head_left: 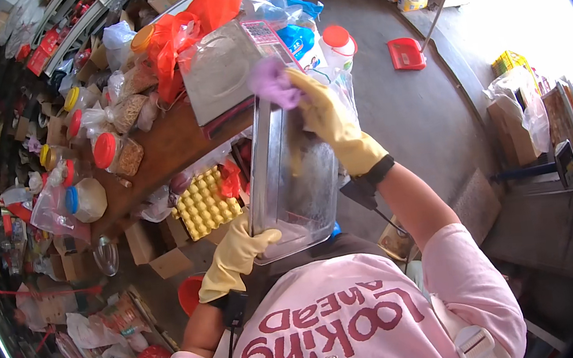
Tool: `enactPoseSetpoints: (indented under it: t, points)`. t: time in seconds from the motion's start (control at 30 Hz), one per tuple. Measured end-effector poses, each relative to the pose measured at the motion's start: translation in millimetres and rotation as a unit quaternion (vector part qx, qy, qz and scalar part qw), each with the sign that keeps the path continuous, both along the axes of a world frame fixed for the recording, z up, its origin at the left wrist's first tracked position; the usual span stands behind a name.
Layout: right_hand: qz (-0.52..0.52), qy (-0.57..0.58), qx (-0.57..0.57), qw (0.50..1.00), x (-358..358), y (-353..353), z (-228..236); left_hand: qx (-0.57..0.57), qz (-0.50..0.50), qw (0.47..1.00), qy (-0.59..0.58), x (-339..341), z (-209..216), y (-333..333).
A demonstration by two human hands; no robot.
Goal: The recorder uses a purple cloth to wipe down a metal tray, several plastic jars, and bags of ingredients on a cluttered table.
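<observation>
A clear rectangular plastic bin (266, 174) is held tilted in front of my body, its long side running away from me. My left hand (230, 257), in a yellow rubber glove, grips the bin's near left corner, with the thumb over the rim. At the far end my right hand (330, 118), also gloved in yellow, is closed on a crumpled purple cloth (273, 84). The cloth is over the bin's far rim, beside a weighing scale (216, 73); whether it touches the bin I cannot tell. Part of the bin's inside is hidden by my right hand.
The scale stands on a brown table (171, 139) with lidded jars (106, 151), bags and red plastic bags (174, 46). Yellow egg trays (207, 203) sit below, left of the bin. A red dustpan (406, 54) is on the floor; a cardboard box (513, 130) stands right.
</observation>
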State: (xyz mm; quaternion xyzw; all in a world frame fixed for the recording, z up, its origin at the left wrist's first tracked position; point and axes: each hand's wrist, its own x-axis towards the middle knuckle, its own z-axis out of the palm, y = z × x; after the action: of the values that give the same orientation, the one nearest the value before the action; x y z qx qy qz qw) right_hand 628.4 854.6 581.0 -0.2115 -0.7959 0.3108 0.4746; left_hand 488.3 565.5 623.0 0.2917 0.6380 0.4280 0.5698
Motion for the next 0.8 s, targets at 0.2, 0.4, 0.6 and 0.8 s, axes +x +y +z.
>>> enactPoseSetpoints:
  t: [0.2, 0.4, 0.6, 0.8]
  points:
    - [-0.042, -0.050, -0.422, 0.904, 10.6, -7.6, -11.6, -0.003, 0.018, 0.999, -0.032, -8.3, -9.2, -13.8]
    - [0.028, -0.388, 0.208, 0.897, -48.8, -108.6, -0.3, 0.044, 0.134, 0.985, -0.103, -6.4, -16.8, -7.7]
    - [0.194, -0.098, 0.233, 0.948, -45.2, -121.2, 45.0, 0.111, 0.218, 0.968, -0.057, -8.9, -18.4, -27.5]
    - [0.078, -0.013, -0.213, 0.974, -34.9, -46.7, 43.4, 0.023, 0.153, 0.985, -0.070, 1.2, -11.2, -60.1]
